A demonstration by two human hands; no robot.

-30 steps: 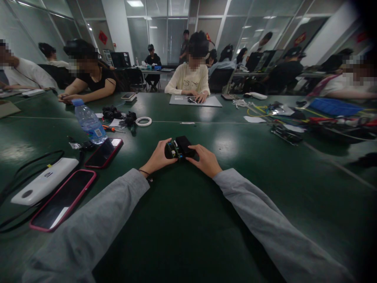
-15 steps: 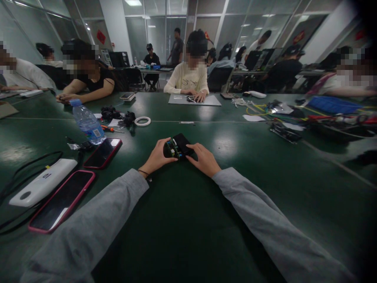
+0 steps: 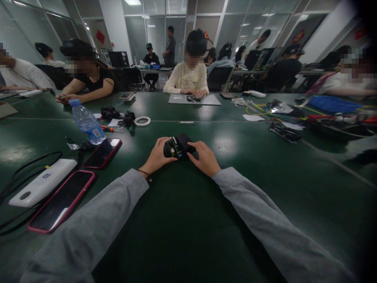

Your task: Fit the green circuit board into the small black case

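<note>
Just above the green table, my left hand [image 3: 157,155] grips a circuit board [image 3: 173,149] with small blue and white parts, its thumb along the near edge and its fingers at the far side. From the right, my right hand [image 3: 204,158] pinches a black plastic cover [image 3: 185,143] between thumb and fingers. The cover sits tilted against the board's right part, and the board's components show to its left. Whether the two pieces are joined underneath, I cannot tell.
To my left lie a pink-cased phone [image 3: 63,201], a white power bank [image 3: 44,182], a red-edged phone [image 3: 103,153] and a water bottle [image 3: 88,122]. A tape roll [image 3: 142,121] lies beyond. Cables and a blue tray [image 3: 332,105] are at the right. A person [image 3: 190,74] sits opposite.
The black cover has shifted slightly right and tilted, so more of the circuit board shows at its left. My left hand has stayed nearly still.
</note>
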